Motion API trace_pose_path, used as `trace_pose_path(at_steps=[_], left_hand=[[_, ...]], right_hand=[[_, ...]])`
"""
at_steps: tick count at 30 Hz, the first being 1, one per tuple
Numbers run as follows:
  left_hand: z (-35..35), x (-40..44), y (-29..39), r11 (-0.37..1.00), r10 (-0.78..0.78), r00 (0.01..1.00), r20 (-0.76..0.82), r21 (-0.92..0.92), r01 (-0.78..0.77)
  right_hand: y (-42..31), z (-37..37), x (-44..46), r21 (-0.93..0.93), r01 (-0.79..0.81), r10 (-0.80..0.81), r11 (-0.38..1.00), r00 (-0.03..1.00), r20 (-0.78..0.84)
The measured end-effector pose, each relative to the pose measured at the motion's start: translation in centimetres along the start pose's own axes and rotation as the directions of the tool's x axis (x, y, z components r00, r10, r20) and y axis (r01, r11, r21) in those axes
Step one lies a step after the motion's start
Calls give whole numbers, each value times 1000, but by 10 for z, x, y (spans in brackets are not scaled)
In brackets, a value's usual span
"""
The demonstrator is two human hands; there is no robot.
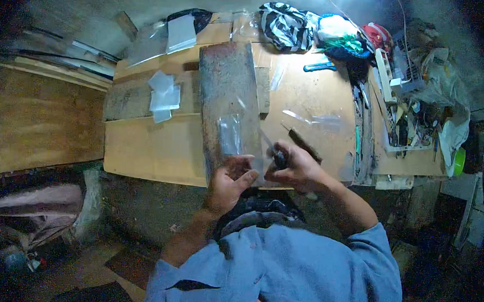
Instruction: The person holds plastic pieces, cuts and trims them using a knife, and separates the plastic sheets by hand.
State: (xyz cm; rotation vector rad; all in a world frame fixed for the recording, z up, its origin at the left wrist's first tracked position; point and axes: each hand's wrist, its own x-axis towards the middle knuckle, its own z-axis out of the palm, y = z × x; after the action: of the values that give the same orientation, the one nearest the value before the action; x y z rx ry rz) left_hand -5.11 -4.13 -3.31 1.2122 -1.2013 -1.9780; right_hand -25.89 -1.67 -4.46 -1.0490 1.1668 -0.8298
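Observation:
My left hand [230, 182] is at the near end of a long worn board [228, 78], its thumb and fingers closed on what looks like a clear plastic piece [260, 175]. Just right of it, my right hand [295, 166] wraps round a dark-handled tool [279, 159]. A thin shaft or blade points from that handle up and left; its exact kind is unclear. On the board, just beyond my left hand, lies a shiny clear plastic sheet [230, 133]. Another tool with a brown handle [305, 146] and a thin spike rests on the table beyond my right hand.
Several translucent plastic pieces [164, 96] lie left of the board on the wooden table [148, 145]. A blue utility knife [320, 66] and striped bag [285, 27] are at the back. To the right stands a white tray of tools [405, 147]. Wooden strips [58, 70] lie far left.

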Motion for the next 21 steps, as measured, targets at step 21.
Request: trace_pose_path(at_steps=[21], left_hand=[[-41,10,-2,989,-101,983,151,-94,116]], right_hand=[[-16,46,-5,108,-175,188,979,975,-121]])
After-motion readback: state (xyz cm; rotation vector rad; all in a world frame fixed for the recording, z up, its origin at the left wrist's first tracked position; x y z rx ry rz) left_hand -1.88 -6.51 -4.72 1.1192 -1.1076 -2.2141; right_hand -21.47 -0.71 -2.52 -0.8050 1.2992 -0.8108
